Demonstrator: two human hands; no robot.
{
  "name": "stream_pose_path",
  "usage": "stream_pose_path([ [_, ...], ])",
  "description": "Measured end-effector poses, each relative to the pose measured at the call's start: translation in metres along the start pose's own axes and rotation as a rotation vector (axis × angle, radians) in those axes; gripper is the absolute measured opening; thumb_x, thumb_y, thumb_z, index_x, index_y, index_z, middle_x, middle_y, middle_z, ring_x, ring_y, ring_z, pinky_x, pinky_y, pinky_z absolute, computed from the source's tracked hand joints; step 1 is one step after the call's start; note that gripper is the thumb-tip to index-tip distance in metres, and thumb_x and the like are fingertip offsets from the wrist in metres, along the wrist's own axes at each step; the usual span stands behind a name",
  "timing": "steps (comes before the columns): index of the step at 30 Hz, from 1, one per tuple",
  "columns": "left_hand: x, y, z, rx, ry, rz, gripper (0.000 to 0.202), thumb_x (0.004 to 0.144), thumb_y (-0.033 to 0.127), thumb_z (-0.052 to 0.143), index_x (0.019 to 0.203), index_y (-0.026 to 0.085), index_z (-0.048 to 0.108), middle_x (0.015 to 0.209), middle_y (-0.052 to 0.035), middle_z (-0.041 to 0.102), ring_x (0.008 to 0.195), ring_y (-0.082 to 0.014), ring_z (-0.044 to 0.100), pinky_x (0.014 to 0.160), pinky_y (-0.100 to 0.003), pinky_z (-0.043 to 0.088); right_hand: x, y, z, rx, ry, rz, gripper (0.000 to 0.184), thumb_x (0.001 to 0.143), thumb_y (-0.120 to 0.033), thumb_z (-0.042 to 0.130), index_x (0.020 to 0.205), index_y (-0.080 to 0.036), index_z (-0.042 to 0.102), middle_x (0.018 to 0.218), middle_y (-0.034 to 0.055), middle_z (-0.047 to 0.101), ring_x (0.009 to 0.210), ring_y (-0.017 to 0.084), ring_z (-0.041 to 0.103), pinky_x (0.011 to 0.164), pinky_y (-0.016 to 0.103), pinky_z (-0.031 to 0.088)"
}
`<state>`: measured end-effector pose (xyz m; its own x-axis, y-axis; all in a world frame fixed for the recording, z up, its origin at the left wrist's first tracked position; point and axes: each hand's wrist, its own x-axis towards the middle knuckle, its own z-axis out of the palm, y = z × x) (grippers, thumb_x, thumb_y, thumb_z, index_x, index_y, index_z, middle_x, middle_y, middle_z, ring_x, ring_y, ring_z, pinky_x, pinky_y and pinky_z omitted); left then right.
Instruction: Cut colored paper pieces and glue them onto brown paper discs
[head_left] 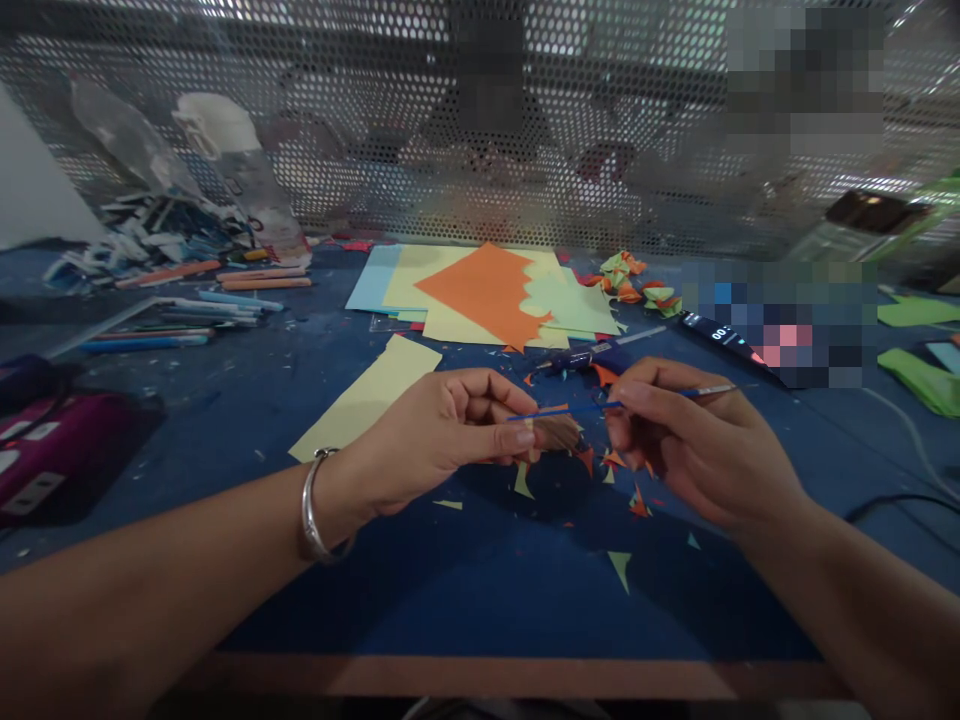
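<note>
My right hand (682, 430) is closed around a thin blue stick (574, 408), which looks like a slim paintbrush with a silvery, pointed end on the right. Its blue end reaches to the thumb and forefinger of my left hand (480, 420). Pinched in those left fingers is a small brownish-orange paper piece (556, 433), with the blue stick lying across its upper edge. Its far side is partly hidden. Both hands are above the blue tabletop (480, 590). Orange and yellow paper scraps (619, 570) lie beneath and around them.
Behind the hands lie stacked coloured sheets, with a cut orange sheet (472, 285) on top. A pale yellow strip (375, 390), a dark-handled tool (581, 358) and a phone (727, 340) are nearby. Rolled paper sticks (232, 310) and a bottle (251, 180) stand left, before a perforated metal panel (360, 150).
</note>
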<state>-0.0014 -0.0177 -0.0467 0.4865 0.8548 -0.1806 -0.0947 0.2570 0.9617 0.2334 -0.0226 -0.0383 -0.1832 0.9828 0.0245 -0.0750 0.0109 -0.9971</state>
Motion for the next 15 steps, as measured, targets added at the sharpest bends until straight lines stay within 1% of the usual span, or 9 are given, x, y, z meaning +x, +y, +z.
stream_pose_path([
  [3, 0.001, -0.002, 0.0, 0.008, 0.014, 0.013, 0.027, 0.082, 0.024, 0.081, 0.098, 0.016, 0.062, 0.074, 0.0, 0.076, 0.065, -0.0068, 0.067, 0.065, -0.018, 0.051, -0.001, -0.002, 0.0, 0.032, 0.037, -0.03, 0.023, 0.083, -0.033, 0.077, 0.067, -0.018, 0.069, 0.058, 0.0005, 0.067, 0.045, 0.009, 0.059, 0.041, 0.016, 0.047],
  [5, 0.001, -0.002, 0.001, 0.005, 0.019, 0.033, 0.027, 0.085, 0.023, 0.079, 0.101, 0.017, 0.059, 0.074, 0.0008, 0.077, 0.064, -0.0067, 0.067, 0.064, -0.018, 0.051, -0.001, -0.002, 0.0, 0.055, 0.06, -0.056, 0.021, 0.086, -0.031, 0.073, 0.07, -0.019, 0.07, 0.061, 0.001, 0.068, 0.045, 0.009, 0.06, 0.041, 0.016, 0.048],
  [7, 0.001, -0.002, 0.003, 0.004, 0.024, 0.051, 0.028, 0.086, 0.022, 0.077, 0.104, 0.018, 0.056, 0.073, 0.0016, 0.077, 0.063, -0.0069, 0.068, 0.064, -0.018, 0.051, -0.002, -0.001, 0.001, 0.061, 0.079, -0.085, 0.016, 0.09, -0.029, 0.069, 0.077, -0.02, 0.073, 0.064, 0.0013, 0.07, 0.046, 0.01, 0.061, 0.042, 0.017, 0.049],
  [9, 0.0, -0.001, 0.006, 0.004, 0.032, 0.071, 0.03, 0.087, 0.02, 0.076, 0.104, 0.018, 0.052, 0.071, 0.0023, 0.076, 0.064, -0.0074, 0.069, 0.064, -0.018, 0.051, -0.003, 0.002, 0.002, 0.012, 0.092, -0.125, 0.014, 0.093, -0.03, 0.066, 0.086, -0.022, 0.075, 0.07, 0.0014, 0.073, 0.051, 0.011, 0.064, 0.045, 0.019, 0.051],
  [12, -0.003, 0.0, 0.01, 0.011, 0.037, 0.092, 0.034, 0.087, 0.02, 0.076, 0.104, 0.02, 0.046, 0.07, 0.0027, 0.075, 0.066, -0.0092, 0.07, 0.064, -0.02, 0.052, -0.006, 0.005, 0.005, -0.219, 0.058, -0.209, 0.016, 0.098, -0.033, 0.061, 0.1, -0.024, 0.075, 0.084, 0.0018, 0.075, 0.062, 0.013, 0.069, 0.051, 0.022, 0.055],
  [15, -0.006, -0.001, 0.012, 0.014, 0.015, 0.115, 0.034, 0.087, 0.021, 0.075, 0.102, 0.021, 0.044, 0.07, 0.0031, 0.074, 0.067, -0.0098, 0.07, 0.065, -0.02, 0.052, -0.008, 0.005, 0.01, -0.533, -0.045, -0.284, 0.014, 0.097, -0.031, 0.064, 0.101, -0.024, 0.075, 0.088, 0.0013, 0.076, 0.069, 0.012, 0.069, 0.062, 0.022, 0.055],
])
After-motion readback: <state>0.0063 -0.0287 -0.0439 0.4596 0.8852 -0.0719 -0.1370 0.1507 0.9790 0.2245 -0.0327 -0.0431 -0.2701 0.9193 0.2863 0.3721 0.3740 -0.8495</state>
